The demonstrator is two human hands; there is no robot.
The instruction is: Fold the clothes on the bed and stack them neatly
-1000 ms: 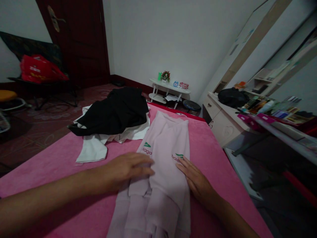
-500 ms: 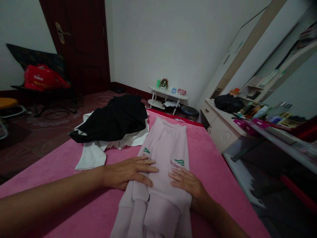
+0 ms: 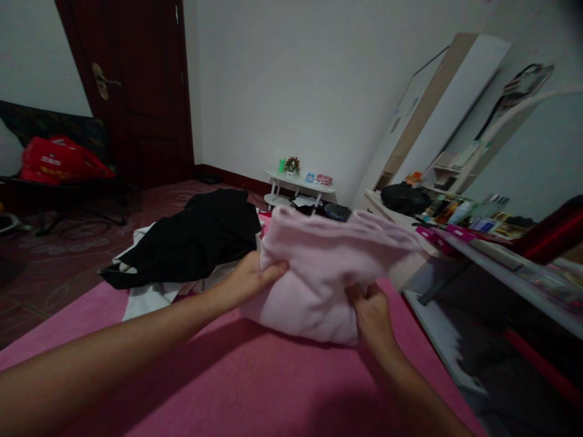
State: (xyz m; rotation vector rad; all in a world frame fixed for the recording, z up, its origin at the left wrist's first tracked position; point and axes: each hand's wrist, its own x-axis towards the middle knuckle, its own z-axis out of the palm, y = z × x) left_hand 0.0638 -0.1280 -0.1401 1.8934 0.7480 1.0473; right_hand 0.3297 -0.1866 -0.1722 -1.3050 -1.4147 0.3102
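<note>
A pale pink garment [image 3: 314, 285] is bunched in folds above the pink bed cover [image 3: 218, 376], its lower part close to the cover. My left hand [image 3: 259, 276] grips its left edge, thumb on the near face and the other fingers hidden behind the cloth. On the right side, my right hand [image 3: 371, 306] is closed on the fabric with bent fingers. The garment's upper right part is blurred. The printed logos are out of sight.
Black clothing [image 3: 191, 237] lies on white clothing [image 3: 150, 300] at the bed's left. Beyond the bed stands a small white table [image 3: 300, 180]. A dresser [image 3: 423, 243] with bottles and a glass-topped surface [image 3: 514, 273] are at the right.
Both hands lay flat on the spread garment before. Now they grip it, and its near part has been lifted and folded away from me. The view has shifted slightly.
</note>
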